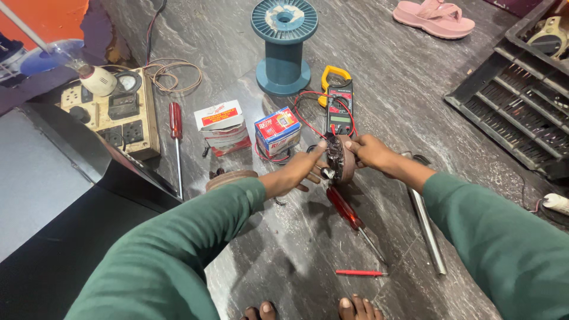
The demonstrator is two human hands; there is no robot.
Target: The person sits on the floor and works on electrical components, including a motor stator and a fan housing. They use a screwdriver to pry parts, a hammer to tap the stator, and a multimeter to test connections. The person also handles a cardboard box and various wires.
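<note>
Hands meet over a small round wound coil (340,159): left hand (302,169) and right hand (368,150) pinch its rim, fingers closed. Judging by this, inspection is under way; next, a steady turn with the grip kept firm.

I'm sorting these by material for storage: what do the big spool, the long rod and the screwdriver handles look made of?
Spool: teal, matte, moulded look, probably plastic. Rod: silvery with a bright sheen, likely bare metal. Screwdriver by the boxes and the one below the hands: translucent red glossy handles, apparently plastic, with grey metal shafts.
</note>
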